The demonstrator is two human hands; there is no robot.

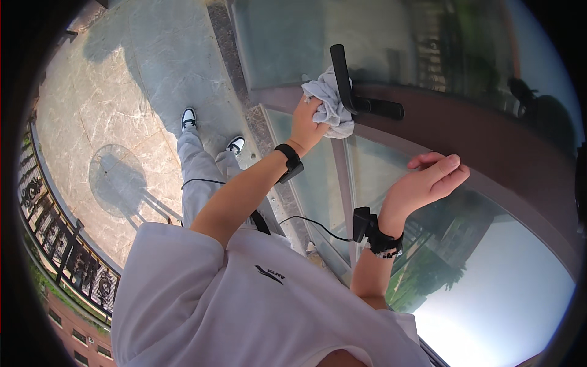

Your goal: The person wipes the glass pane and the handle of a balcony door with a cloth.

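My left hand (309, 125) grips a crumpled light grey cloth (333, 101). The cloth is bunched against the black door handle (343, 76), near its bend, on the brown frame (465, 125) of a glass door or window. Part of my left fingers is hidden behind the folds. To the right, my right hand (425, 183) is raised in front of the glass with thumb and fingers loosely bent and apart, and nothing shows in it. Whether it touches the pane cannot be made out. A dark band sits on my left wrist; a small black device (364, 225) with a cable is on my right.
Glass panes (379, 49) with reflections lie on both sides of the brown frame. Stone paving (92, 104) stretches out at the left, up to a black ornamental railing (64, 244). A stone sill (229, 55) runs along the door's foot, close to my shoes (235, 144).
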